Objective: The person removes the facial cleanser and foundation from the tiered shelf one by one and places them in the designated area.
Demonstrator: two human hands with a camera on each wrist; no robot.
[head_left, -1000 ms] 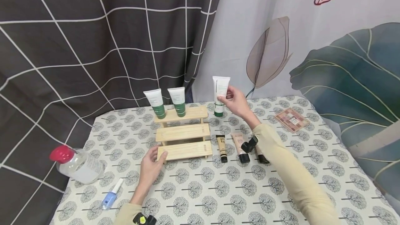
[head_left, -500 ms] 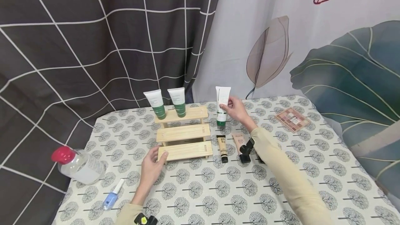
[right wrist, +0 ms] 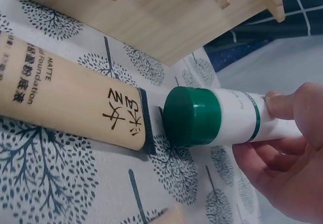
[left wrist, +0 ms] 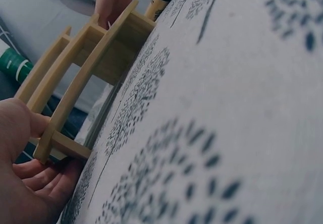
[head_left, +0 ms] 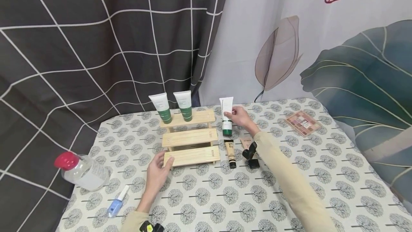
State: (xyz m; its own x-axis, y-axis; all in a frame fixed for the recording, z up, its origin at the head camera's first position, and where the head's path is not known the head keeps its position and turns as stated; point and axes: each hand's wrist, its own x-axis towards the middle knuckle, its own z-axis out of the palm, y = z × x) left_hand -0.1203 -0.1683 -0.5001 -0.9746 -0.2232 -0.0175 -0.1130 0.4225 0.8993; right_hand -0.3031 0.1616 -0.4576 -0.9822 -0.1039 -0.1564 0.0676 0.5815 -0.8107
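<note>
My right hand (head_left: 240, 116) pinches a white squeeze tube (head_left: 226, 107) with thumb and fingers. It stands upright, green cap (right wrist: 194, 117) down, just right of the wooden three-step shelf (head_left: 190, 137). In the right wrist view that cap is close beside the crimped end of a beige foundation tube (right wrist: 75, 93) lying on the cloth. My left hand (head_left: 157, 170) grips the left end of the shelf's lowest step, thumb on top and fingers below. Two white-and-green tubes, one left (head_left: 161, 107) and one right (head_left: 184, 106), stand on the top step.
A BB cream tube (head_left: 246, 141) lies partly hidden under my right wrist strap. An eyeshadow palette (head_left: 303, 123) lies at the back right. At the left are a red-topped clear bottle (head_left: 85, 174) and a blue nail polish bottle (head_left: 116, 205). Curtains hang behind the table.
My right hand has brought the white tube down and nearer, first slightly right, then back left toward the shelf. My left hand keeps its grip on the shelf.
</note>
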